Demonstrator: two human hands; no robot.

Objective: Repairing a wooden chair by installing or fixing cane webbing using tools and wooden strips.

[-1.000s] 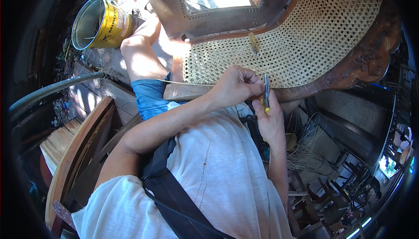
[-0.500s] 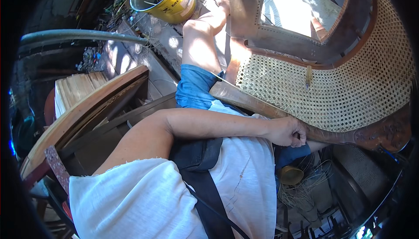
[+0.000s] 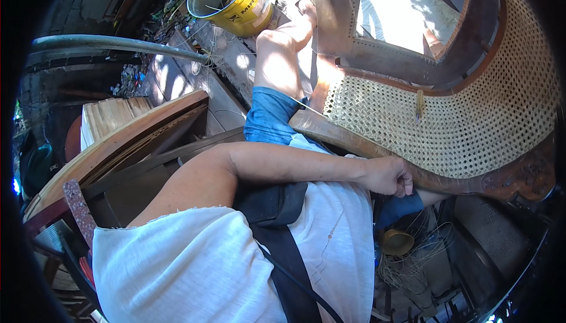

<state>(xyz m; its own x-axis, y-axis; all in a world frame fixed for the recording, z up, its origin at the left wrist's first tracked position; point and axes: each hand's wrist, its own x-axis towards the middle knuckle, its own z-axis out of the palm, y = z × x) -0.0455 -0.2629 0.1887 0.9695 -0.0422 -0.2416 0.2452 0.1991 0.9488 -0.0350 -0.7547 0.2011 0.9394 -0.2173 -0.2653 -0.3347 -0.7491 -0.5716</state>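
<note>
My left hand [image 3: 388, 175] reaches across my body to the near edge of the chair's carved wooden frame [image 3: 365, 146]. Its fingers are curled closed, and anything within them is too small or hidden to make out. Woven cane [image 3: 471, 128] in an open pattern fills the seat beyond that edge. A slim, pale yellowish peg or tool [image 3: 420, 105] stands in the cane near the inner rim. One loose cane strand [image 3: 308, 106] sticks out at the seat's left corner. My right hand does not show.
A yellow bucket [image 3: 250, 13] with strands inside stands beyond my bent leg. Curved wooden furniture [image 3: 135, 128] lies to my left, below a pale curved pole [image 3: 118, 43]. Loose cane strands [image 3: 407, 273] tangle around a small yellowish container [image 3: 397, 243] at lower right.
The whole view has shifted slightly, with the bucket and left-side furniture now a little further right. My left hand remains at the frame's edge, its fingers still curled.
</note>
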